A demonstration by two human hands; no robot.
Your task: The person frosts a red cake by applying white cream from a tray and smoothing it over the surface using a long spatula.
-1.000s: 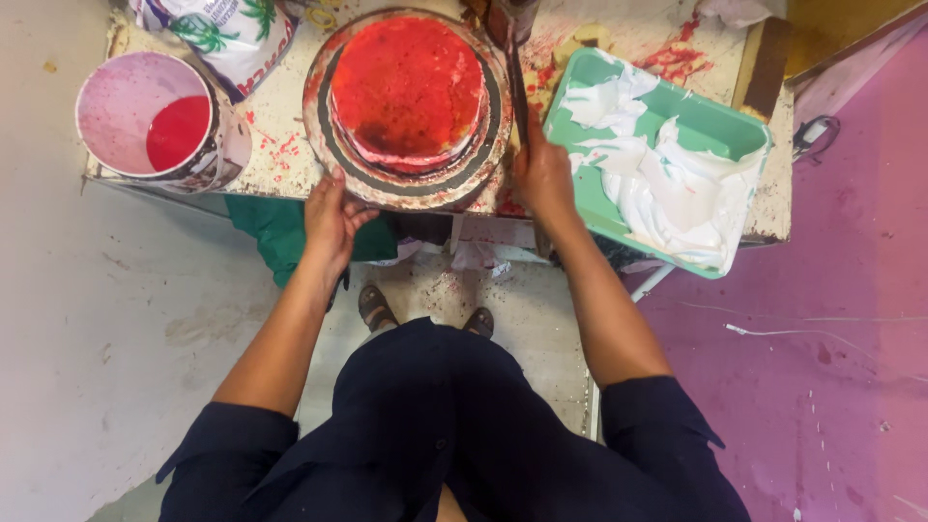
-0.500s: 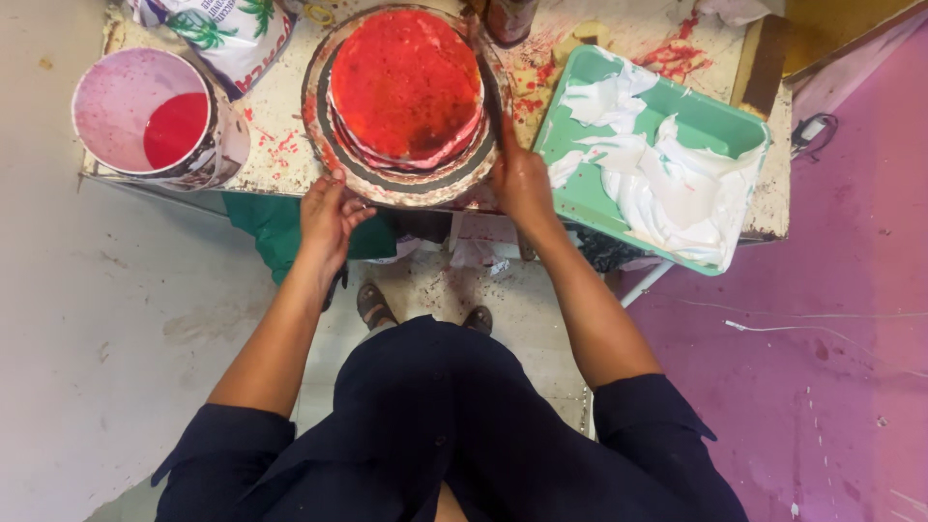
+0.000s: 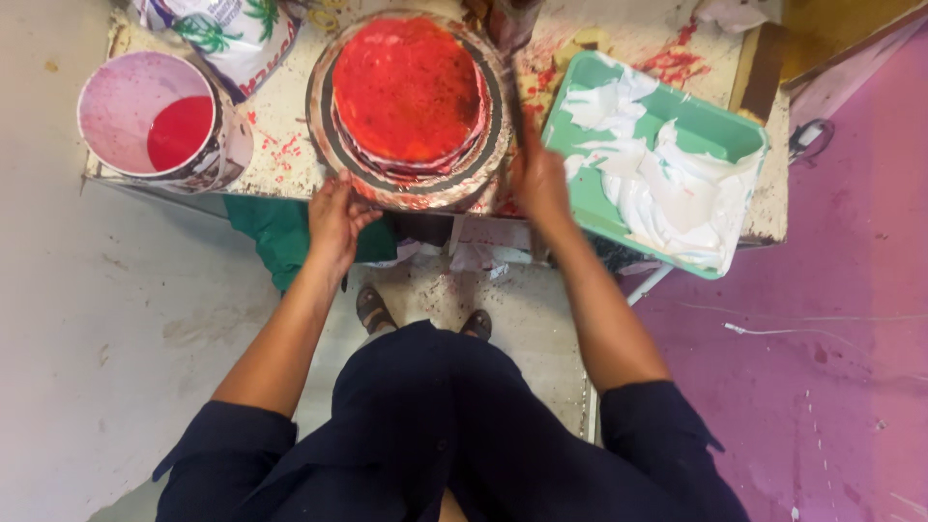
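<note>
A round stack coated in red (image 3: 406,87) sits on a round dark-ringed board (image 3: 416,191) on a paint-stained table (image 3: 280,145). My left hand (image 3: 333,217) grips the board's near-left rim with its fingertips. My right hand (image 3: 539,184) is at the board's right side, closed on a thin dark tool (image 3: 513,97) that stands against the stack's right edge. The tool's top end is hidden among the things at the back of the table.
A green tray (image 3: 744,145) smeared with white paste lies right of the board. A bucket holding red liquid (image 3: 145,121) stands at the table's left end, a printed bag (image 3: 227,34) behind it. A green cloth (image 3: 275,237) hangs under the table. The floor to the right is pink.
My right hand slid a little left along the stack's side, then back right. My left hand has stayed on the board's rim.
</note>
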